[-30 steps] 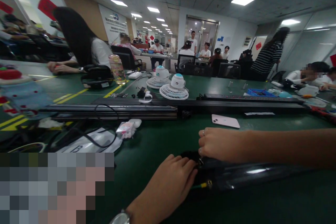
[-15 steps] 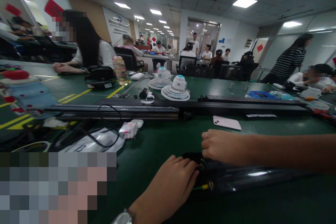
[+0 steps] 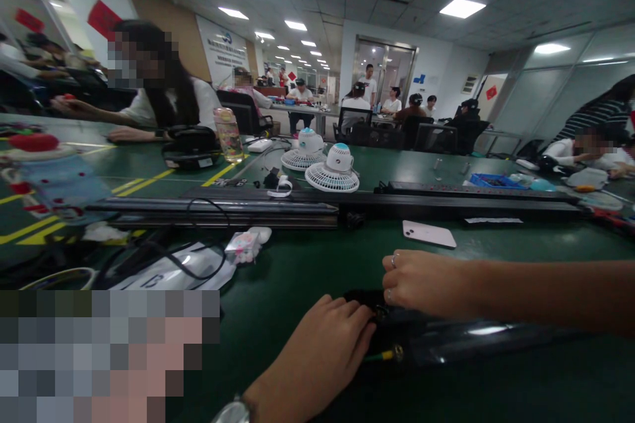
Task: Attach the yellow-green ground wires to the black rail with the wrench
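A long dark part in clear plastic [image 3: 461, 340] lies on the green table at the lower right, with a green-and-yellow wire [image 3: 381, 356] at its near end. My left hand [image 3: 322, 344], a watch at its wrist, has its fingers bent together at that end, on something small and dark. My right hand [image 3: 421, 281], with rings on its fingers, is closed just above the same end, its fingertips turned down. What either hand pinches is hidden or too small to name.
Beyond my hands lie a pale pink phone [image 3: 429, 233] and long dark bars [image 3: 223, 211] across the table. Two white fans [image 3: 333, 172] stand behind them. A plastic bag [image 3: 178, 268] and cables are at the left. A person [image 3: 169, 86] sits at the far left.
My right hand has shifted slightly down, while my left hand looks the same. The person at the far left has raised a hand, and the person in stripes has moved right.
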Motion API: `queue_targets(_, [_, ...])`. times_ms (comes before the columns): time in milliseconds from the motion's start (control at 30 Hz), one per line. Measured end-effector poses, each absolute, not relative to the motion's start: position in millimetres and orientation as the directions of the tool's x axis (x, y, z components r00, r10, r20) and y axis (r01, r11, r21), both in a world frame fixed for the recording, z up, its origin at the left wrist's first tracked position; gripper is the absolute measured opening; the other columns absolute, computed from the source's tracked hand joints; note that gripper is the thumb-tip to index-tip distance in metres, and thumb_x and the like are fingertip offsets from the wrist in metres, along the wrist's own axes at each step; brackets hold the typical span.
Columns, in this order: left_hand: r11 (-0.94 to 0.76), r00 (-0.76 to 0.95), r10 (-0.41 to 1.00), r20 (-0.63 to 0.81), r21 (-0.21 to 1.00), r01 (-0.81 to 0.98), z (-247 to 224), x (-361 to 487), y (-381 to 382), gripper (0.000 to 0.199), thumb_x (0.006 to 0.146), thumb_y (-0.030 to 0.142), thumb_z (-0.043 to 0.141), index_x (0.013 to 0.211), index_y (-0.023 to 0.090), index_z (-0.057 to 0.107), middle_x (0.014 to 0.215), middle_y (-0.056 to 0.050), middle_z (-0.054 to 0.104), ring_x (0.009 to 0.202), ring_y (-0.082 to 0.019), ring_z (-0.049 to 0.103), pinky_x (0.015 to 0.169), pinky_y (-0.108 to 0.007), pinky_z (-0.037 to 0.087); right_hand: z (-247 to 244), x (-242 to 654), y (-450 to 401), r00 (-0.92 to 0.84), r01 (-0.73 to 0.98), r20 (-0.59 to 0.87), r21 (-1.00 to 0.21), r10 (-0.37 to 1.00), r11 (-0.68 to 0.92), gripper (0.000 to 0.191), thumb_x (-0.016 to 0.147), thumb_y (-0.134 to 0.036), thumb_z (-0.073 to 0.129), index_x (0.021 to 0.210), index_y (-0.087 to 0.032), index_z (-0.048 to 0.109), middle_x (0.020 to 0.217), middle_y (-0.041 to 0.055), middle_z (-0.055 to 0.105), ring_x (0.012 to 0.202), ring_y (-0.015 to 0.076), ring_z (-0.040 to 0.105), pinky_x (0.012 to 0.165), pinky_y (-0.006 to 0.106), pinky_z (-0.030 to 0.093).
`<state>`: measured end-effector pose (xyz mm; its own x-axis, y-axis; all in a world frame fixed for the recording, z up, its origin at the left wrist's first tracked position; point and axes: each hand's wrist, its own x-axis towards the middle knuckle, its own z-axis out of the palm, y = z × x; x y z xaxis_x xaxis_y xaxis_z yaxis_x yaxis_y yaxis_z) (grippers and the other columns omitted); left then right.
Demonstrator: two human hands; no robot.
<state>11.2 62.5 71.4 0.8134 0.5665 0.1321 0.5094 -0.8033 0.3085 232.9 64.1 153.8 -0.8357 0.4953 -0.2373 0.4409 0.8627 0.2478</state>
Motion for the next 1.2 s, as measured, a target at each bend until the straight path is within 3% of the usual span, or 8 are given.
queue_targets(267, [-0.787, 0.793, 0.590, 0.152, 0.324, 0.524, 68.7, 8.9, 63.6, 0.023, 0.103, 0.019, 0.043, 0.107, 0.023, 0.064, 0.103, -0.001, 0.069, 0.091, -0.022, 0.063, 0.083, -0.038, 0.042, 151.3, 229.4, 64.2, -0.826, 0.445, -0.248, 0.265, 0.506, 0.855, 0.004, 0.092, -0.012, 0.070, 0.096, -0.015, 0.070, 0.084, 0.0045, 0.070, 0.080, 0.0228, 0.059, 0.068, 0.035, 0.037])
queue_targets(533, [-0.783, 0.788, 0.598, 0.147, 0.319, 0.534, 67.3, 9.5, 65.2, 0.022, 0.102, 0.017, 0.044, 0.106, 0.023, 0.065, 0.103, -0.001, 0.070, 0.091, -0.022, 0.064, 0.084, -0.039, 0.041, 142.4, 234.3, 68.6, -0.787, 0.501, -0.255, 0.265, 0.562, 0.823, 0.006, 0.085, -0.013, 0.073, 0.089, -0.013, 0.068, 0.083, 0.0068, 0.070, 0.078, 0.0256, 0.064, 0.068, 0.037, 0.043])
queue_targets(833, [-0.785, 0.802, 0.589, 0.097, 0.306, 0.539, 74.4, 11.8, 62.2, 0.021, 0.105, 0.022, 0.043, 0.104, 0.021, 0.064, 0.102, -0.002, 0.068, 0.092, -0.022, 0.063, 0.085, -0.041, 0.041, 144.9, 238.2, 60.4, -0.675, 0.677, -0.291, 0.119, 0.678, 0.726, 0.026, 0.084, -0.006, 0.069, 0.109, -0.013, 0.067, 0.099, 0.0104, 0.072, 0.084, 0.0269, 0.070, 0.064, 0.031, 0.046])
queue_targets(1200, [-0.798, 0.809, 0.575, 0.126, 0.305, 0.520, 72.6, 9.9, 62.9, 0.020, 0.105, 0.022, 0.044, 0.107, 0.022, 0.064, 0.101, -0.001, 0.068, 0.090, -0.021, 0.063, 0.082, -0.038, 0.041, 152.4, 239.4, 57.8, -0.586, 0.792, -0.327, -0.036, 0.741, 0.610, 0.021, 0.093, -0.009, 0.058, 0.104, -0.016, 0.074, 0.094, 0.0092, 0.075, 0.086, 0.0248, 0.072, 0.068, 0.028, 0.046])
